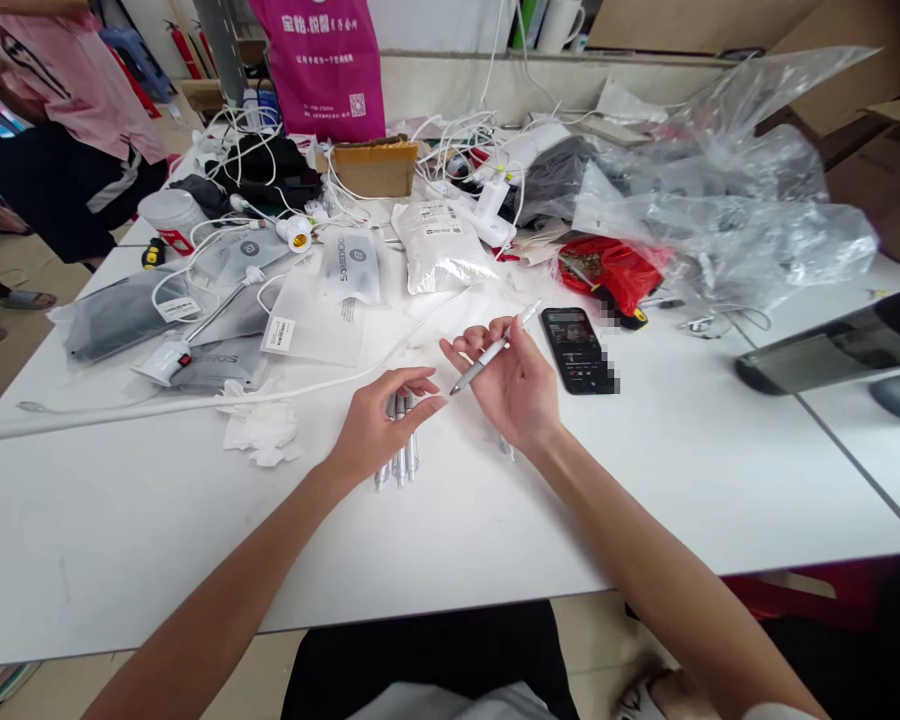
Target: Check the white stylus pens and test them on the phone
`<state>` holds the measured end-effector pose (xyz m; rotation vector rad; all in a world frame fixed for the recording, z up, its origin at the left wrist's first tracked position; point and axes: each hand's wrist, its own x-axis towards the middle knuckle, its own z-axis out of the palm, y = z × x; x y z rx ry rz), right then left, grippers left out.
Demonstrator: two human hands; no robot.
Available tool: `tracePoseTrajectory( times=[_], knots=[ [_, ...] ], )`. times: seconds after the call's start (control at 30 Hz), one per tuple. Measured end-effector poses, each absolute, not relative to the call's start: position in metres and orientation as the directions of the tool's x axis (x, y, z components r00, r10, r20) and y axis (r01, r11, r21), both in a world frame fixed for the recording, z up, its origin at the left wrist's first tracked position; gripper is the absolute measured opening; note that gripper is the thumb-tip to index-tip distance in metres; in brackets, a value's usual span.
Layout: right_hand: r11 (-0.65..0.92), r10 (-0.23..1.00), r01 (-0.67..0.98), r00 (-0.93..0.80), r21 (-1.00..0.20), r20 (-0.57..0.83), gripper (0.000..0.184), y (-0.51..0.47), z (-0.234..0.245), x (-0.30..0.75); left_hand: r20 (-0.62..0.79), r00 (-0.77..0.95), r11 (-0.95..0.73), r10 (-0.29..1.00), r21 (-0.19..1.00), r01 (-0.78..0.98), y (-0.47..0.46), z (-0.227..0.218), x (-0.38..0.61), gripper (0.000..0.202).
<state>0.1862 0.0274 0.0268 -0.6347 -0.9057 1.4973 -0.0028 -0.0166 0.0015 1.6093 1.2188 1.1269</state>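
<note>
My right hand (511, 385) holds a slim white-and-silver pen-shaped stylus (493, 351) across its fingers, with the metal tip pointing toward my left hand. My left hand (384, 425) hangs curled and empty over several silver pen-shaped sticks (399, 452), which lie side by side on the white table (157, 530) and are partly hidden by the hand. One more silver stick (505, 448) shows just below my right palm. To the right of that hand lies a black smartphone (574, 350) with its screen lit.
Behind my hands, a long white cable (195, 403) and crumpled white tissue (259, 427) lie on the table. Further back are sealed white pouches (439, 247), tangled cables, clear plastic bags (727, 190) and a cardboard box (375, 168). A person in a pink top (67, 95) stands at the far left.
</note>
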Motion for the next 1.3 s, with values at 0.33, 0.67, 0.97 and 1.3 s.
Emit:
tracePoseTrajectory(
  times=[0.33,0.67,0.97,1.3],
  knots=[
    [0.366,0.905,0.013,-0.239,-0.93,0.353,0.04,0.025,0.017,0.197,0.175,-0.055,-0.173,0.983,0.984,0.037,-0.01,0.004,-0.007,0.028],
    [0.397,0.841,0.853,-0.189,-0.339,0.508,0.047,0.053,-0.001,0.32,0.226,-0.072,-0.225,0.971,0.974,0.029,-0.008,0.006,-0.01,0.035],
    [0.237,0.885,0.937,-0.1,-0.256,0.454,0.05,0.045,-0.025,0.337,0.199,0.14,-0.235,0.97,0.914,0.331,-0.012,0.006,-0.009,0.04],
    [0.241,0.876,0.935,-0.094,-0.261,0.473,0.051,0.047,-0.029,0.34,0.278,0.153,-0.317,0.948,0.795,0.518,-0.006,-0.012,-0.006,0.022]
  ],
)
